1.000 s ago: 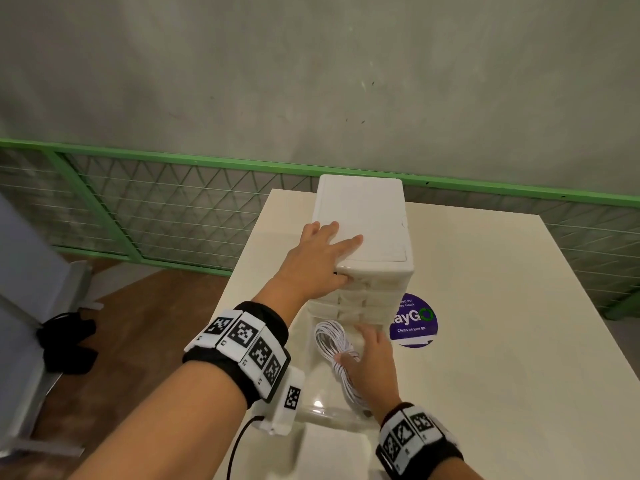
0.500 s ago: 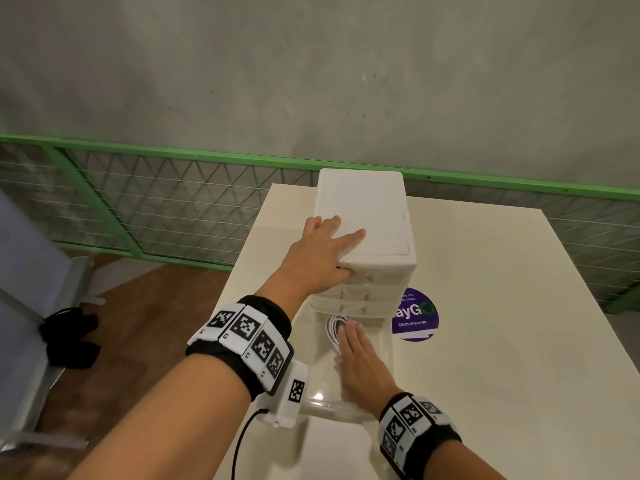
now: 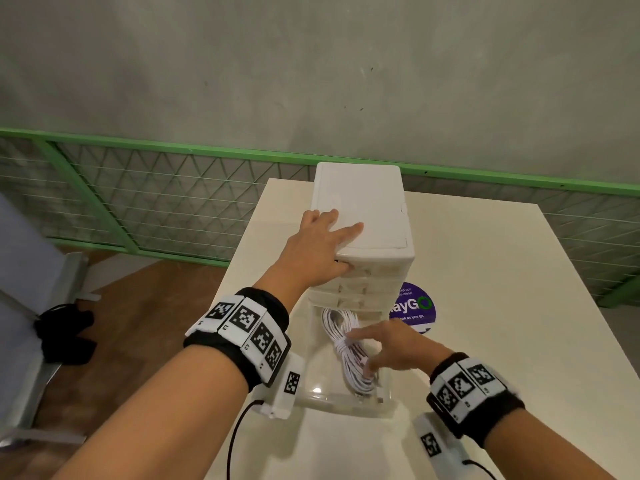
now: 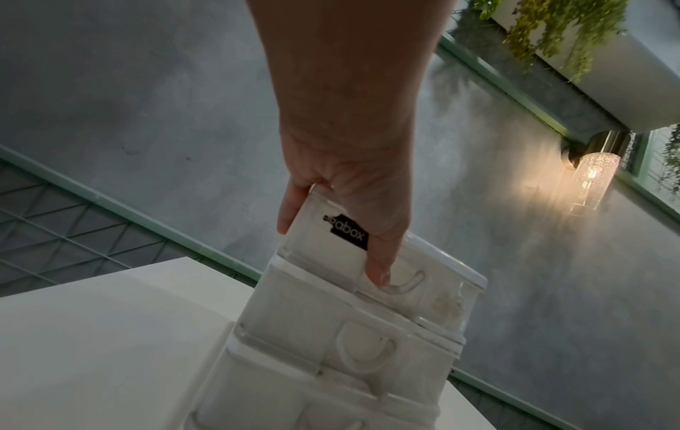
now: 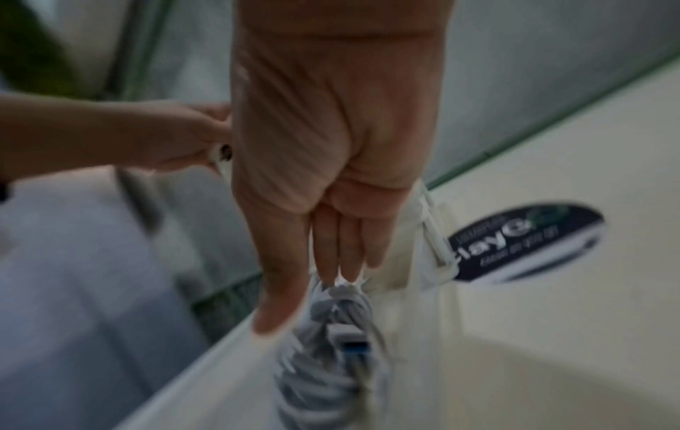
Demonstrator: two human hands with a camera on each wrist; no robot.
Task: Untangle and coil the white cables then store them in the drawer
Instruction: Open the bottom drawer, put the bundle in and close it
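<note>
Left hand (image 3: 318, 247) lies flat on the white drawer unit (image 3: 363, 216), fingers spread; right hand (image 3: 391, 344), fingers straight, touches the coiled white cable (image 3: 346, 355) in the open drawer (image 3: 346, 407) on the table (image 3: 502, 306)

head: sharp, evenly lit, edges bowed | left wrist: wall lamp (image 4: 592, 180) glare | right wrist — dim, blurred

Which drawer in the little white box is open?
The bottom drawer is open, pulled out toward the person, with the white cable coiled inside. The drawers above it are pushed in.
</note>
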